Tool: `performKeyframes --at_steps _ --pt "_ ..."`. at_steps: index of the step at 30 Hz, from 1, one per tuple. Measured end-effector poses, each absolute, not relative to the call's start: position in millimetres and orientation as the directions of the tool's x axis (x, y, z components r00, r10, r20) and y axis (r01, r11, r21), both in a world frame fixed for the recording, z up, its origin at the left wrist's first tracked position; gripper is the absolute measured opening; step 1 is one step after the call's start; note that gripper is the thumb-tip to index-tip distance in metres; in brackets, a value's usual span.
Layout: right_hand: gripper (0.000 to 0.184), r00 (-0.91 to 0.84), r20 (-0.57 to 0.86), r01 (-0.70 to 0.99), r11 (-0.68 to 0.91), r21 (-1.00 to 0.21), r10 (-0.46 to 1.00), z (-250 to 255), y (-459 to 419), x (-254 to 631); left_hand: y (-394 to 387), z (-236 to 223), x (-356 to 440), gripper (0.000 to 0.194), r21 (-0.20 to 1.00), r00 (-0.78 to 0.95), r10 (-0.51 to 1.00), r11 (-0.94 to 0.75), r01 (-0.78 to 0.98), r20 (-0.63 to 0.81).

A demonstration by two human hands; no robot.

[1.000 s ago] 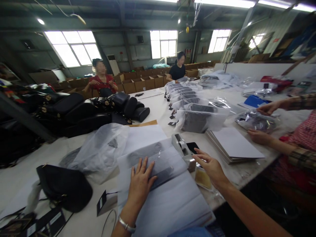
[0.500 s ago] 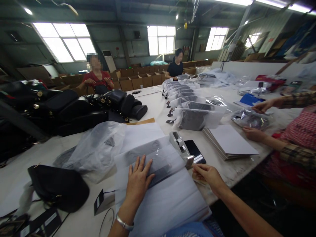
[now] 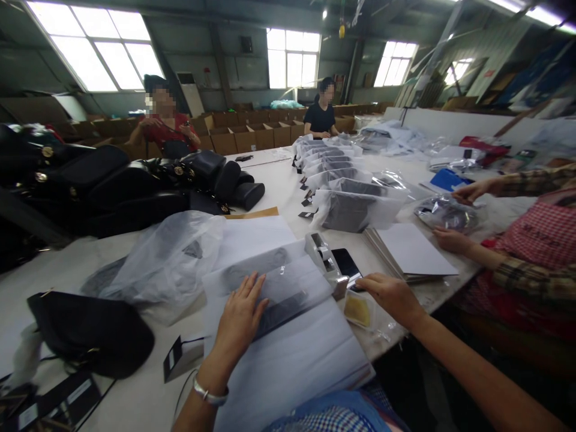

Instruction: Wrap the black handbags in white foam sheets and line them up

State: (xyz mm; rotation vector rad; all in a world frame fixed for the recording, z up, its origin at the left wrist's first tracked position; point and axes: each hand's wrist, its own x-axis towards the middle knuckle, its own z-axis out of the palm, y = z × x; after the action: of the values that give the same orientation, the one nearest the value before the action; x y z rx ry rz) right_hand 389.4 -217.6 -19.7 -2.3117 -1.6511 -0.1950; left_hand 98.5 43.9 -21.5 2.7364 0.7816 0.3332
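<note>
Paper at lower centre is partly covered by the open left hand; right hand is narrowed, its hold unclear.

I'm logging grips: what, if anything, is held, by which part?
The left hand lies flat on translucent white wrapping, gripping nothing; for the right hand, I can't tell.

On counter: wrapping paper front centre, tape dispenser at its right edge, phone right of that, board stack farther right. Wrapped row behind dispenser. Handbag front left, plastic bag behind it, bag pile beyond. Cartons behind counter.
</note>
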Motion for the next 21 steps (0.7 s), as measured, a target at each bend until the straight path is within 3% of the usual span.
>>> performKeyframes --at_steps 2,6,14,17,21 --pt "0.029 0.195 0.262 0.978 -0.166 -0.127 0.945 0 -210 388 51 -17 95 0.051 0.377 0.800 0.588 -0.773 0.511 0.120" --pt "0.027 -0.007 0.218 0.977 0.053 -0.207 0.976 39 -167 368 71 -13 86 0.059 0.407 0.737 0.668 -0.705 0.581 0.103" --pt "0.029 -0.451 0.159 0.787 0.475 -0.393 0.878 62 -23 311 102 -19 73 0.064 0.635 0.747 0.642 -0.653 0.414 0.173" --pt "0.026 -0.564 0.061 0.768 0.550 -0.327 0.824 59 30 292 105 -22 72 0.063 0.710 0.736 0.653 -0.604 0.362 0.181" --pt "0.023 -0.653 -0.164 0.757 0.644 -0.111 0.739 51 79 270 107 -29 70 0.065 0.741 0.716 0.673 -0.576 0.346 0.188"
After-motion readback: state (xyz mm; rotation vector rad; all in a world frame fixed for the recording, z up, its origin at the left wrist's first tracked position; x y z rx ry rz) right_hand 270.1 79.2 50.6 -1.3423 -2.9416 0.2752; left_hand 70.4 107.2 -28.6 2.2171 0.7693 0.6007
